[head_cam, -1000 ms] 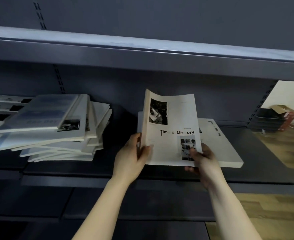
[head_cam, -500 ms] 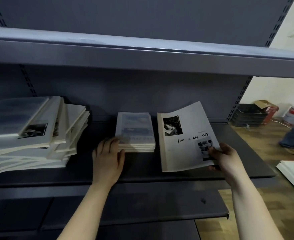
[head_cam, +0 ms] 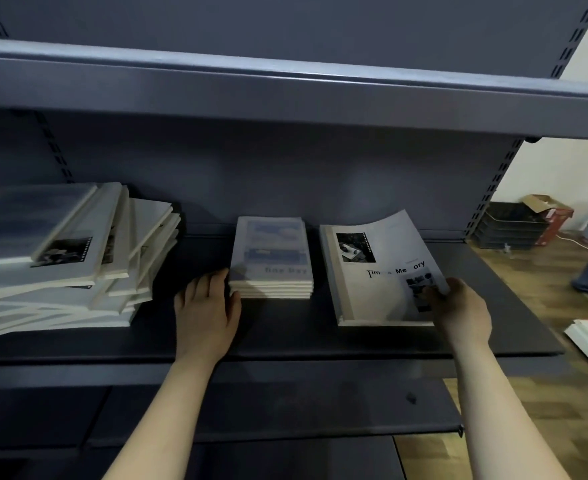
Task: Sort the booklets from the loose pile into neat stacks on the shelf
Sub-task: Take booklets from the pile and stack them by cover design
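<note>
Bare left hand (head_cam: 206, 308) and right hand (head_cam: 463, 311) on 2 bare forearms (head_cam: 169, 407).

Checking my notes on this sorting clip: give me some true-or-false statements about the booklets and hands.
1. The right hand pinches a corner of the Time & Memory booklet. True.
2. The left hand lifts a booklet off the loose pile. False: its straight fingers touch the fine Day stack at its left side.
3. The loose pile lies left of the fine Day stack. True.
4. The fine Day stack stands on the top shelf. False: it shares a shelf with the loose pile.
</note>
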Available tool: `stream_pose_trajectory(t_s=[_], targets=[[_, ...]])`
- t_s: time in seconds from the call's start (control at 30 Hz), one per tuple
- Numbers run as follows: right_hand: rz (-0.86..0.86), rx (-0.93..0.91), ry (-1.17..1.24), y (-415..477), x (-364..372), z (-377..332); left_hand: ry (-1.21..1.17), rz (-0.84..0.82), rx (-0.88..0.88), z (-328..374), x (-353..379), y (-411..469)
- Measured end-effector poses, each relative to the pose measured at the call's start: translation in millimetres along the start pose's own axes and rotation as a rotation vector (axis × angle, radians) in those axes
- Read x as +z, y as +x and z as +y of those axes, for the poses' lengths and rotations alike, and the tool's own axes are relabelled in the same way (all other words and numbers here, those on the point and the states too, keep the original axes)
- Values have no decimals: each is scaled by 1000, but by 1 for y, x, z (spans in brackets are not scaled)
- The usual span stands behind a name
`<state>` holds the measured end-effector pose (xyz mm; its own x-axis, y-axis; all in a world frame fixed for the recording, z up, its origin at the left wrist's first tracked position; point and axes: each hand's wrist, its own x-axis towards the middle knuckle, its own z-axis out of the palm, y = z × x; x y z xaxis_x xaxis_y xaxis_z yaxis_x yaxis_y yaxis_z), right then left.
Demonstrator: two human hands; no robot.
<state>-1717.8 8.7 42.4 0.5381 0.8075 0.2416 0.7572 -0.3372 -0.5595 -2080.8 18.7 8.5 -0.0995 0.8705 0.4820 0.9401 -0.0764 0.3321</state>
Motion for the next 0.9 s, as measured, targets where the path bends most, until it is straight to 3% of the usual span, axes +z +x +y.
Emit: stream_pose_trajectory(t_s=[0.5, 0.7, 0.9], targets=[[115, 61, 55, -4, 20, -9, -26, -21, -44, -3, 0, -3], [7, 0, 132, -16, 20, -3, -33, -27, -44, -4, -1, -3], [-206, -62, 193, -21, 13, 9, -29, -35, -42, -3, -1, -3]])
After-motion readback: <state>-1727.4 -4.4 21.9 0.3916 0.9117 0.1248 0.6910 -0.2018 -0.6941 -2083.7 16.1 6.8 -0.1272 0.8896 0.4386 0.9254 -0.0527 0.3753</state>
